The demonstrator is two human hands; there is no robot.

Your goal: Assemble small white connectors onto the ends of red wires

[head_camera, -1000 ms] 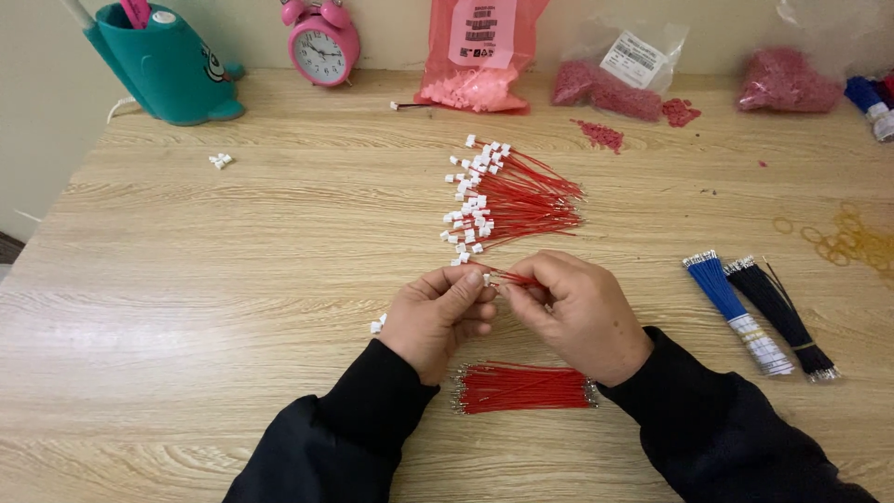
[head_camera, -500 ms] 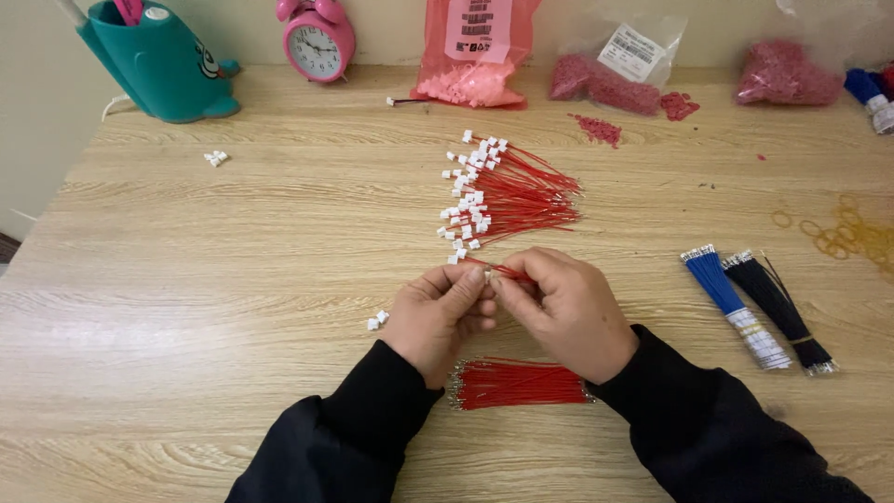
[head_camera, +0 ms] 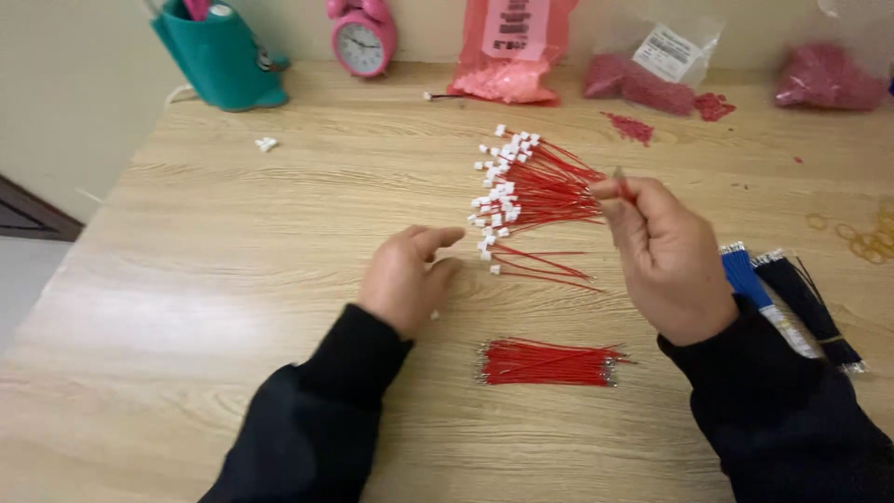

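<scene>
We saw a thin red wire (head_camera: 622, 185) pinched in the grip of our raised right hand (head_camera: 669, 253). Our left hand (head_camera: 407, 278) rested loosely open and empty on the worktop (head_camera: 233, 279), near the pile of red wires with white plugs (head_camera: 531, 186).

The left hand (head_camera: 407, 279) lies low at centre frame, fingers loosely curled (palm down); the right hand (head_camera: 663, 247) is raised right of centre, thumb and forefinger pinched together.
</scene>
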